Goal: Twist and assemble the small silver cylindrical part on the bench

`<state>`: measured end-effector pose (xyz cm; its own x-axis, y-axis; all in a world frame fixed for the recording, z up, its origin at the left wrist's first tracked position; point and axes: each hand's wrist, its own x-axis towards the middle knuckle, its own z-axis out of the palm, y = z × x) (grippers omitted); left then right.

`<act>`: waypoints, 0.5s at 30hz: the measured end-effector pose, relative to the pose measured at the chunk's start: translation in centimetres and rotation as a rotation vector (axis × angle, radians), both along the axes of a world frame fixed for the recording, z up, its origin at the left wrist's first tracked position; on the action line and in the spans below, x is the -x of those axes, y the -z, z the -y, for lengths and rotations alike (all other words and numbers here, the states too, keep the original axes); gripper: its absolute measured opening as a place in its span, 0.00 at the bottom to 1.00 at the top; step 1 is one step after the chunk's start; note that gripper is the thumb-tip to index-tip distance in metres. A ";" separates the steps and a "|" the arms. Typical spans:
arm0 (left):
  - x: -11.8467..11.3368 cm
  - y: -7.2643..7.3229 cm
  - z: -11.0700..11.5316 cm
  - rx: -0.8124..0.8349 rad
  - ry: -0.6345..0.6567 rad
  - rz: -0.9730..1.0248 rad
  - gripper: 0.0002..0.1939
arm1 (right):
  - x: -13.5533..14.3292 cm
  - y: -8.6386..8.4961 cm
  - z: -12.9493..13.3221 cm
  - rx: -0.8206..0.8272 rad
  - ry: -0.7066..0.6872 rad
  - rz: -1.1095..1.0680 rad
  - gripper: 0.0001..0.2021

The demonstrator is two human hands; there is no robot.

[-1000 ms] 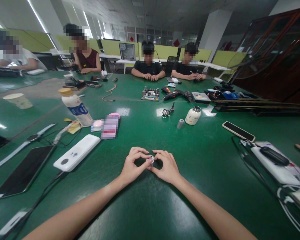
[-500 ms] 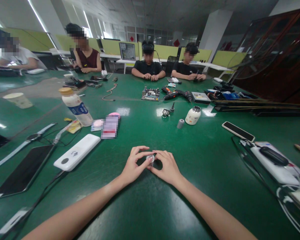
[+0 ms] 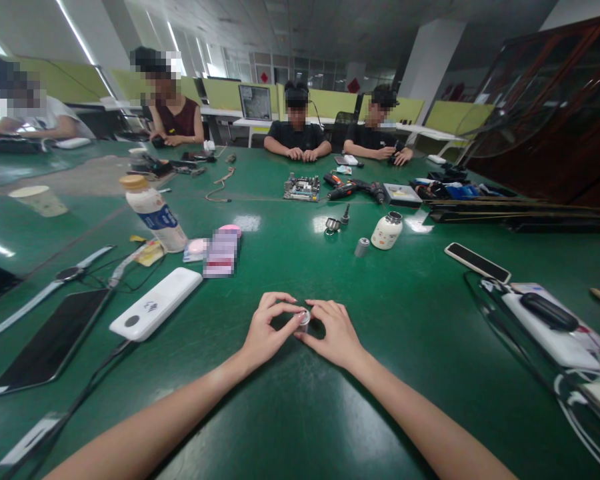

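Between my two hands, low in the middle of the head view, a small silvery cylinder [image 3: 305, 322] stands on the green table [image 3: 300, 407]. My left hand [image 3: 269, 328] pinches its top with thumb and index finger. From the other side my right hand [image 3: 334, 333] curls thumb and fingers around it; those fingers partly hide its body. Farther off stands a cream bottle [image 3: 387, 231] with an open metal neck. Beside it are another silvery cylinder [image 3: 362, 247], a metal lid with a ring [image 3: 332, 226] and a small dark piece [image 3: 345, 215].
On the left lie a white power bank [image 3: 156, 305], a tablet [image 3: 50, 340], a watch [image 3: 69, 273] and a drink bottle [image 3: 156, 217]. Rightward are a phone [image 3: 477, 262] and cabled devices [image 3: 550, 330]. A circuit board [image 3: 301, 188] and power drills [image 3: 353, 189] lie beyond. Several people sit around.
Both hands keep almost the same pose around the small cylinder, with only slight finger movement. The view has shifted very slightly. Across the table, a co-worker's hands have moved a little.
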<state>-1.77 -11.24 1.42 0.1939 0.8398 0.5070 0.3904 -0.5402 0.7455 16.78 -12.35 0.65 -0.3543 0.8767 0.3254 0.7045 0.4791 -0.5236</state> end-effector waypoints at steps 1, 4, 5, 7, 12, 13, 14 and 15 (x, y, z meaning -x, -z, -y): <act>0.0 0.0 0.0 -0.014 0.000 0.010 0.06 | 0.0 0.0 0.0 0.000 0.000 0.000 0.13; 0.0 0.1 0.0 -0.061 -0.029 0.037 0.07 | 0.0 0.0 0.0 -0.001 -0.001 -0.006 0.13; 0.0 0.1 0.0 -0.073 -0.059 0.037 0.07 | -0.1 0.0 0.0 -0.003 -0.002 -0.007 0.14; 0.1 0.2 -0.1 -0.080 -0.153 0.008 0.08 | -0.1 0.0 0.0 -0.006 -0.005 -0.005 0.14; 0.2 0.5 -0.4 0.043 -0.411 -0.207 0.07 | -0.1 0.2 0.0 -0.006 -0.007 -0.003 0.14; 0.2 0.5 -0.3 0.079 -0.440 -0.257 0.06 | -0.2 0.2 0.0 -0.006 -0.009 -0.004 0.14; 0.2 0.6 -0.3 0.110 -0.456 -0.306 0.06 | -0.2 0.3 0.0 -0.006 -0.012 -0.006 0.14; 0.1 0.6 -0.2 0.135 -0.461 -0.354 0.05 | -0.2 0.3 0.0 -0.005 -0.013 -0.008 0.15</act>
